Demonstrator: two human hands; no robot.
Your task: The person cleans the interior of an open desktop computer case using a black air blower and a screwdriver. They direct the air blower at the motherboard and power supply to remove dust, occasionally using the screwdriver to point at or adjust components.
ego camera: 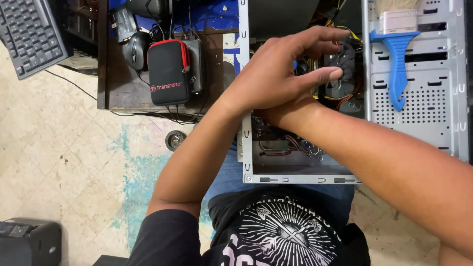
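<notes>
two hands inside open computer case, black red-zipped pouch left

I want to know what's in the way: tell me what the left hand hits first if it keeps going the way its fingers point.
The left hand points right, into the open computer case. First in line looks like the dark bundle of cables just past its fingertips, though depth is hard to judge from above.

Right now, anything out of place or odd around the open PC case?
Yes: a blue-handled brush lies loose on the drive cage of the open computer case, beside the exposed wiring. The left hand covers the right wrist inside the case, so the right hand is hidden. No damage visible.
</notes>
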